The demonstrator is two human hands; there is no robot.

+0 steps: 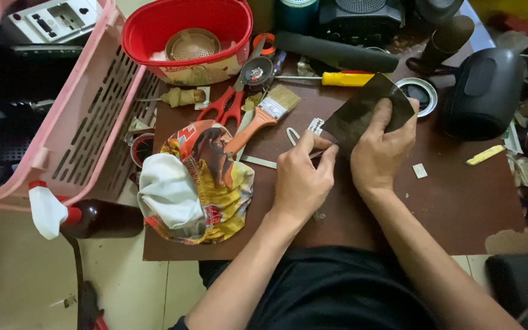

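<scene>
Table [459, 201]: brown. Tub [154, 36]: red. Basket [87, 122]: pink. Scissors [227, 105]: red handles. Screwdriver [343, 79]: yellow handle. Brush [258, 122]: orange handle. Cloth [197, 183]: white, yellow, red print. Sheet [355, 113]: dark grey.

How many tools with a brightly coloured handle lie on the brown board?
3. The red scissors lie near the red tub; the paintbrush with an orange handle lies beside them; the yellow-handled screwdriver lies further back. More may be hidden under the clutter.

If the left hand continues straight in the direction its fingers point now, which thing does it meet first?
The left hand points up and slightly right, pinching a small metal piece. Straight ahead, it would probably first meet the dark sheet held by the right hand. Depth is unclear.
</scene>
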